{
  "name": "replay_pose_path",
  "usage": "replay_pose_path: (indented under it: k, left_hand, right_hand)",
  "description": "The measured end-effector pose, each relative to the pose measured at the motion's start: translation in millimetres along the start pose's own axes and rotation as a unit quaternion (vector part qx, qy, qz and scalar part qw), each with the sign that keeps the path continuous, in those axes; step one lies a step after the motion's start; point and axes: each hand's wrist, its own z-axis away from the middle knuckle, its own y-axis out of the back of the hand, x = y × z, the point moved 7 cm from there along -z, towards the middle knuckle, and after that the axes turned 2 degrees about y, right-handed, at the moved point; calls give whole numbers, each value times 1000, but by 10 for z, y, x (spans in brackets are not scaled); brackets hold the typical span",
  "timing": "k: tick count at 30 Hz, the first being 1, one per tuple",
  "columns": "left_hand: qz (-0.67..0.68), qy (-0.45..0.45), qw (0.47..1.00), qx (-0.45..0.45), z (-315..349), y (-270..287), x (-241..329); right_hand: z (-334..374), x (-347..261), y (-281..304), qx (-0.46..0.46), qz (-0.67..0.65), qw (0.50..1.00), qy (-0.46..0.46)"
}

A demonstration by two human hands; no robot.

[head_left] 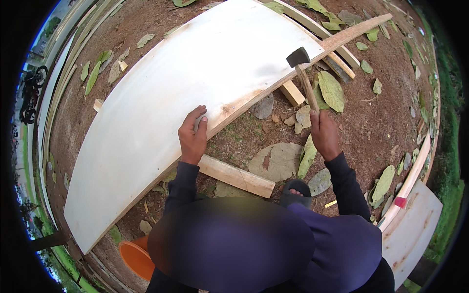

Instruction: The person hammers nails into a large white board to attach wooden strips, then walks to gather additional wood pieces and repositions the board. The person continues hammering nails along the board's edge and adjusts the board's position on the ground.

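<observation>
Brown dirt (pixel 371 107), strewn with broad leaves (pixel 331 91). Risk, as judged: poorly aimed hammer (pixel 307 88) could glance off the white panel's (pixel 146 97) edge, or catch the left hand (pixel 194 139). Hammer head up-frame of the right hand (pixel 325 136), right of centre; that grip closed round the handle. Left grip open, mid-frame, at panel's near edge.

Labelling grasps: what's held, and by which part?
Right hand: the hammer, by its wooden handle, well below the head. Left hand: nothing visibly held.
</observation>
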Motion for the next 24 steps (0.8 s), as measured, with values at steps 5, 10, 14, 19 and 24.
replay_pose_path:
  k: [5, 10, 14, 19, 24]
  left_hand:
    - [185, 98, 978, 20, 457, 113, -61]
    - [288, 217, 932, -42, 1337, 108, -165]
    - [330, 323, 885, -51, 1991, 236, -414]
    - [324, 349, 877, -64, 2216, 491, -600]
    - [325, 328, 883, -80, 2014, 657, -589]
  right_hand:
    - [582, -585, -292, -86, -87, 988, 93]
    - [618, -753, -610, -172, 26, 979, 106]
    - [662, -760, -711, -195, 44, 975, 95]
    - [729, -827, -645, -137, 3, 989, 54]
    - [752, -924, -593, -124, 49, 990, 47]
